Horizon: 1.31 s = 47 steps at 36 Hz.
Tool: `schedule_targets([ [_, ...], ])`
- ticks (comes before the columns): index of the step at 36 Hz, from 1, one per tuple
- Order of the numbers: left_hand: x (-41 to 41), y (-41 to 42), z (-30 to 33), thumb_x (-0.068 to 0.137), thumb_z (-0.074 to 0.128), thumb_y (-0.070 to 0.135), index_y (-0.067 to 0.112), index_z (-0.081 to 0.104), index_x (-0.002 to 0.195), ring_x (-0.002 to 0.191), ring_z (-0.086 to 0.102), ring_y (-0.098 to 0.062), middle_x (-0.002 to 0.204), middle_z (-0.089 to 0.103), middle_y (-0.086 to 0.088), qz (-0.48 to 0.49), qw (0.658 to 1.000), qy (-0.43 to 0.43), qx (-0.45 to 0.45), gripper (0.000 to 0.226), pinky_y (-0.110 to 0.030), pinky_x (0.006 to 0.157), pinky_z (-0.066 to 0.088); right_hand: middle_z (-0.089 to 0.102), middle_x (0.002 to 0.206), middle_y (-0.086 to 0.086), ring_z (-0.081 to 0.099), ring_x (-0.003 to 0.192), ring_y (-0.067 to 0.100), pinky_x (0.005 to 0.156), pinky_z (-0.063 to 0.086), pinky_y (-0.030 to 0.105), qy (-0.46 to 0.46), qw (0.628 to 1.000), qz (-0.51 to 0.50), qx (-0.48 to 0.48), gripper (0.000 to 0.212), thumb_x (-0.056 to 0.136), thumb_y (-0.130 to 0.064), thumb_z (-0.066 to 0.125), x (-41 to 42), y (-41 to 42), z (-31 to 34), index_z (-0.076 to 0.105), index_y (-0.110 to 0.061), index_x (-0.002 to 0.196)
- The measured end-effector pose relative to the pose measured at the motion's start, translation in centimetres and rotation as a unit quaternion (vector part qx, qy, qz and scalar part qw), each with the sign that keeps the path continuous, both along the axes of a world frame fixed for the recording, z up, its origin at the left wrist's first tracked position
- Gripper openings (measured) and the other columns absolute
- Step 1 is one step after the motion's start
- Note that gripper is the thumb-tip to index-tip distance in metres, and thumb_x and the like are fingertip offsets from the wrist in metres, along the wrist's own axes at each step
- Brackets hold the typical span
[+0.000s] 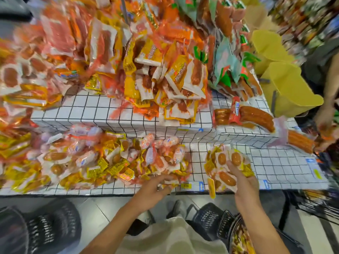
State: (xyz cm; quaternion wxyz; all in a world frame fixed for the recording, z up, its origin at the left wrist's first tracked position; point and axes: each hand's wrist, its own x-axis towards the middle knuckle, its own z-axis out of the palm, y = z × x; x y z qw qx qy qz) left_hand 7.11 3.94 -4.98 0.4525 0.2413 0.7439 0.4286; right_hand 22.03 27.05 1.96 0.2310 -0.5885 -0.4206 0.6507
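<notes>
My right hand (244,182) grips a bundle of several yellow-and-white sausage packets (227,165) above the front right of the grid-patterned display table (275,162). My left hand (156,187) reaches with spread fingers into the front edge of a low pile of small sausage packets (110,162). Its fingertips touch packets there, and motion blur hides whether they pinch one.
A tall heap of orange and yellow packets (146,70) fills the upper tier. Large sausages (256,116) lie at the right, near yellow paper bags (286,88). Black baskets stand on the floor at the left (45,226) and right (211,220). Another person's hand (326,123) works at the far right.
</notes>
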Motion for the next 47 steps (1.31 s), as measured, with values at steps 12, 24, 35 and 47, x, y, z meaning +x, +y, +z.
schedule_targets([
  [12,1.0,2.4,2.8,0.070,0.073,0.073,0.012,0.061,0.135,0.128,0.056,-0.039,0.141,0.056,-0.018,0.229,0.791,-0.525,0.217,0.090,-0.052,0.101,0.050,0.073,0.120,0.018,0.074,0.102,0.032,0.070,0.062,0.039,0.178,0.928,0.260,-0.198,0.034,0.077,-0.017,0.081,-2.4,-1.8,3.0,0.079,-0.013,0.111],
  [24,0.3,-1.2,2.4,0.047,0.096,0.017,0.006,0.079,0.102,0.095,0.072,-0.041,0.110,0.072,-0.025,0.384,0.772,-0.465,0.203,0.059,-0.050,0.076,0.058,0.077,0.112,0.000,0.074,0.104,0.015,0.078,0.058,0.020,0.101,0.898,0.427,-0.033,0.047,0.074,-0.048,0.085,-6.0,-3.2,0.6,0.075,-0.027,0.114],
  [35,-1.2,-6.4,2.4,0.084,0.058,0.017,0.008,0.080,0.098,0.091,0.074,-0.036,0.105,0.074,-0.021,0.467,0.742,-0.409,0.253,0.028,-0.049,0.075,0.060,0.057,0.138,0.002,0.057,0.124,0.019,0.095,0.046,0.032,-0.039,0.928,0.351,-0.116,0.069,0.083,-0.010,0.080,-6.0,-1.0,-8.1,0.044,-0.015,0.142],
  [47,-0.4,-7.6,3.7,0.085,0.053,0.016,0.003,0.075,0.107,0.089,0.073,-0.039,0.107,0.072,-0.024,0.490,0.738,-0.399,0.237,0.034,-0.050,0.072,0.061,0.071,0.094,-0.003,0.066,0.090,0.017,0.071,0.054,0.027,-0.105,0.903,0.412,-0.056,0.047,0.068,-0.008,0.091,-10.7,-4.0,-10.1,0.065,-0.015,0.108],
])
